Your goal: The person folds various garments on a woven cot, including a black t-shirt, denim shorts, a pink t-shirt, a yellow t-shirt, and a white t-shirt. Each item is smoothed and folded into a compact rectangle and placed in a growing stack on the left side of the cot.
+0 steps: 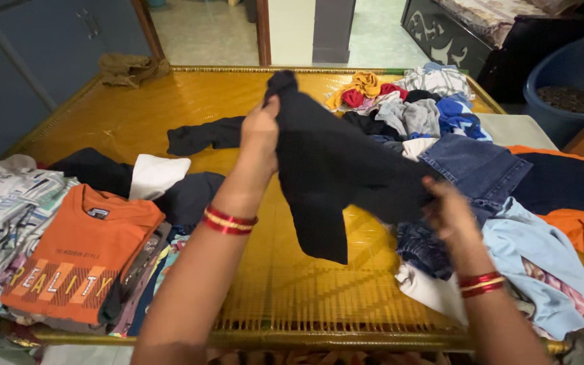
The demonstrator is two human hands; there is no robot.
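My left hand (259,132) pinching black garment (336,169) up top, right hand (449,209) gripping its lower edge, orange tee (82,253) stack at left, jeans (471,169) w/ unsorted pile at right, yellow table (123,115).

Both forearms are bare, with no sleeves in view. The left wrist carries a stack of bangles (230,221): red bands with a thin gold band between them. The right wrist carries a matching set of bangles (480,284), red with a gold centre band. The fingers show no rings.

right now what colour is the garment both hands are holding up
Black, plain: the garment shows best in the head view.
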